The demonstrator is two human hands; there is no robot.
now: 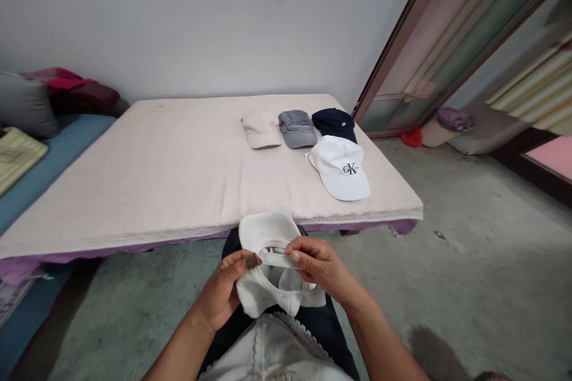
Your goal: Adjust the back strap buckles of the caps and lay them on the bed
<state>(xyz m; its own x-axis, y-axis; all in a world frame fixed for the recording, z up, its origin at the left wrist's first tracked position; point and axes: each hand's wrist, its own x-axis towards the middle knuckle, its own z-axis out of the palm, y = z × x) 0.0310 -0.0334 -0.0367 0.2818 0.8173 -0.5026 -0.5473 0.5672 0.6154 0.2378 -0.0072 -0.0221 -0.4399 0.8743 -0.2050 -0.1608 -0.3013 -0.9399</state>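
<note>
A white baseball cap point(269, 231) rests upturned over my lap, its brim towards the bed and its inside showing. My left hand point(223, 286) pinches the brass-coloured buckle point(252, 260) at the end of the cap's back strap. Between the thumb and fingers of my right hand point(319, 263) is the other end of the pale strap point(276, 259), which spans the gap between both hands. Past the bed's near edge lie a white cap with black letters point(342, 166), a navy cap point(334, 123), a grey cap point(297, 129) and a beige cap point(261, 129).
The bed point(179, 166) has a cream cover and stands against a white wall. At the left are a grey pillow point(27, 104) and a blue surface point(84, 137). A bin with a purple liner point(453, 122) stands on the concrete floor at the right, near a sliding door.
</note>
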